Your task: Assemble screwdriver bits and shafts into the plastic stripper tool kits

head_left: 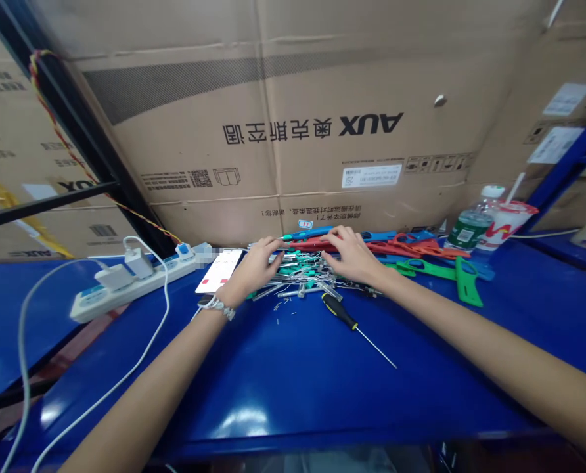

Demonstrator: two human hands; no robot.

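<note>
Near the centre of the frame, a jumbled pile of metal and green parts [300, 268] lies on the blue surface [273, 368], directly between the person's two hands. The left hand [256, 264] is at the pile's left edge, back of the hand up, with its fingertips pointing inward toward the parts and the thumb held apart from the fingers; its grip looks open around nothing. The right hand [353, 253] reaches in from the right side, its spread fingers over the rear right of the pile and its thumb lower, toward the metal pieces; this grip looks open too, though whether its fingertips touch the parts cannot be told. Thus the pile sits just to the right of the left grip and just to the left of the right one. Long red pieces [401, 247] run from behind the pile toward the right of the frame, with blue pieces [310, 233] along the back and a green piece [468, 282] at their right end. Just below the pile, right of centre, a black-and-yellow screwdriver [343, 314] lies with its shaft slanting toward the lower right, while some tiny loose pins [278, 306] are scattered at the pile's lower left. A white phone-like device [221, 270] lies just left of the left hand.
</note>
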